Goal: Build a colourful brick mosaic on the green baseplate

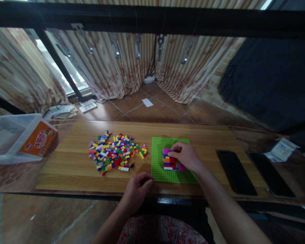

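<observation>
On the green studded baseplate (157,176) stands a block of toy bricks (168,162) in pink, red, blue, orange and white. My right hand (186,156) reaches over it from the right, thumb and fingers pinched together at its top. Whatever lies between those fingertips is too small to make out, and the hand covers part of the block. My left hand (139,188) rests at the table's front edge by the baseplate's near left corner, its fingers curled in loosely with nothing visible in them. Left of the baseplate spreads a pile of loose bricks (114,150) in many colours.
Two dark phone-like slabs (236,173) lie on the right of the wooden table (66,169). A clear plastic bin (15,135) with an orange label stands at the far left. Papers (61,111) lie on the floor near the curtains (101,67).
</observation>
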`<state>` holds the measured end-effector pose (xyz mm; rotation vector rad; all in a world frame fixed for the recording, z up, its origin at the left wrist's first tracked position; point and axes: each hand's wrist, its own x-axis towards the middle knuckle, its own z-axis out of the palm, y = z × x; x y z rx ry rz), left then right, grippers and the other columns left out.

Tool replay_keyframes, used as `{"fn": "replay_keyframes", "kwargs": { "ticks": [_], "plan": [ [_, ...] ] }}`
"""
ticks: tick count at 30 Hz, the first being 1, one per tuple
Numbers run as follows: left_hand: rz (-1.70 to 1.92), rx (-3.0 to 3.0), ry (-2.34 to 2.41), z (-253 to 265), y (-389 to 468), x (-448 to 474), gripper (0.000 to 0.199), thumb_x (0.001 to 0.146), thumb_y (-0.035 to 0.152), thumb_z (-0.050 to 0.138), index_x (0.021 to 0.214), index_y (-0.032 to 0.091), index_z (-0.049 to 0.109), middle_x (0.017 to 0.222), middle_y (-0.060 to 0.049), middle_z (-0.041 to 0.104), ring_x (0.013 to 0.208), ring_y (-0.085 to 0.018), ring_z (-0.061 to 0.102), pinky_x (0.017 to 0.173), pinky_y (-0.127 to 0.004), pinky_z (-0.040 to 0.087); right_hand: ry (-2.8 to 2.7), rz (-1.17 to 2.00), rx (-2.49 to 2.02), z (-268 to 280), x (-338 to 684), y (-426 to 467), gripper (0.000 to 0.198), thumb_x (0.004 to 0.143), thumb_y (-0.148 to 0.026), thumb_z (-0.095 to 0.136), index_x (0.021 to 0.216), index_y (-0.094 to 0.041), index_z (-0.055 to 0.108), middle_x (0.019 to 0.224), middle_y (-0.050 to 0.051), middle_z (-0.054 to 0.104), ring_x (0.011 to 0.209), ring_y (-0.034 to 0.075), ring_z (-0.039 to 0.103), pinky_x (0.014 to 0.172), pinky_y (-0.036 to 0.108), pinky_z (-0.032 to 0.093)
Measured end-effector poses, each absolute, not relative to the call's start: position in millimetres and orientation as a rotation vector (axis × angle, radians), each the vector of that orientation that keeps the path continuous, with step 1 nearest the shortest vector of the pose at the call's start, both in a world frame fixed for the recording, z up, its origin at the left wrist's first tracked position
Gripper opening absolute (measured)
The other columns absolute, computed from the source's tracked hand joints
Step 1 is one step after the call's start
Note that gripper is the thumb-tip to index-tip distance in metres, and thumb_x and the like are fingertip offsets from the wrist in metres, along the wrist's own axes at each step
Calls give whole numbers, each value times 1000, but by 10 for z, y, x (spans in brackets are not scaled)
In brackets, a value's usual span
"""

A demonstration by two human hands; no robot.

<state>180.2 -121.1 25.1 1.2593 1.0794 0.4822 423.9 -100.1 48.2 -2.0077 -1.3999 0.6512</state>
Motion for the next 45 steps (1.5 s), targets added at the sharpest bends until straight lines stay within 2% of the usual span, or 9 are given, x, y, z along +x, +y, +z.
{"fn": "replay_keyframes", "kwargs": {
  "ticks": [6, 11, 14, 17, 20, 24, 32, 38, 45],
  "plan": [
    [477, 1236, 1083, 281, -1208, 1830, 20, 74, 35, 59, 78, 15, 62, 55, 5, 47, 50, -9, 41, 48, -20, 30, -1397, 663, -1991, 474, 4224, -980, 17, 65, -35, 72, 69, -19, 67, 71, 1, 67, 65, 16, 59, 63, 29, 44],
    [500, 1230, 1092, 325, -1236, 1804, 21, 72, 36, 61, 75, 15, 60, 54, 5, 47, 50, -9, 41, 48, -20, 31, -1151, 580, -1827, 539, 4336, -1110, 31, 70, -46, 67, 82, -18, 70, 79, 4, 70, 70, 18, 61, 68, 31, 46],
    [511, 1205, 1098, 305, -1278, 1729, 24, 73, 40, 60, 76, 16, 59, 52, 6, 44, 47, -8, 38, 47, -20, 29, -984, 471, -1803, 532, 4425, -1296, 35, 77, -48, 60, 85, -16, 70, 82, 7, 71, 73, 19, 62, 72, 33, 47],
    [532, 1212, 1128, 283, -1331, 1626, 28, 72, 43, 61, 77, 16, 60, 52, 6, 44, 47, -8, 38, 47, -20, 30, -989, 466, -1843, 442, 4413, -1527, 41, 80, -50, 56, 98, -15, 68, 87, 9, 70, 76, 21, 63, 72, 35, 49],
    [554, 1237, 1158, 284, -1385, 1531, 31, 71, 45, 64, 78, 16, 62, 56, 5, 47, 49, -9, 41, 49, -21, 32, -1151, 513, -1832, 316, 4301, -1722, 49, 82, -50, 56, 118, -17, 60, 110, 12, 66, 94, 23, 62, 82, 39, 49],
    [581, 1268, 1206, 296, -1440, 1459, 30, 70, 45, 64, 78, 16, 62, 60, 4, 49, 52, -9, 42, 50, -21, 34, -1241, 557, -1777, 195, 4168, -1866, 55, 84, -48, 54, 133, -23, 48, 133, 11, 54, 121, 25, 51, 102, 47, 40],
    [576, 1413, 1224, 229, -1479, 1447, 23, 71, 39, 59, 75, 17, 63, 58, 4, 48, 53, -11, 43, 52, -23, 35, -1171, 501, -1819, -1, 3975, -2022, 69, 78, -44, 60, 139, -21, 40, 134, 11, 54, 125, 28, 49, 107, 48, 35],
    [646, 1403, 1293, 221, -1573, 1398, 23, 72, 38, 59, 76, 16, 65, 57, 2, 51, 55, -13, 46, 54, -24, 35, -1017, 495, -1874, -140, 3718, -2180, 77, 76, -48, 58, 142, -16, 33, 140, 16, 45, 129, 33, 44, 108, 50, 33],
    [778, 1382, 1313, 279, -1553, 1132, 24, 74, 37, 57, 79, 14, 64, 61, 1, 55, 59, -13, 48, 56, -24, 35, -890, 579, -1767, -150, 3514, -2238, 82, 77, -52, 58, 143, -15, 29, 140, 19, 42, 127, 33, 45, 106, 48, 37]
  ]
}}
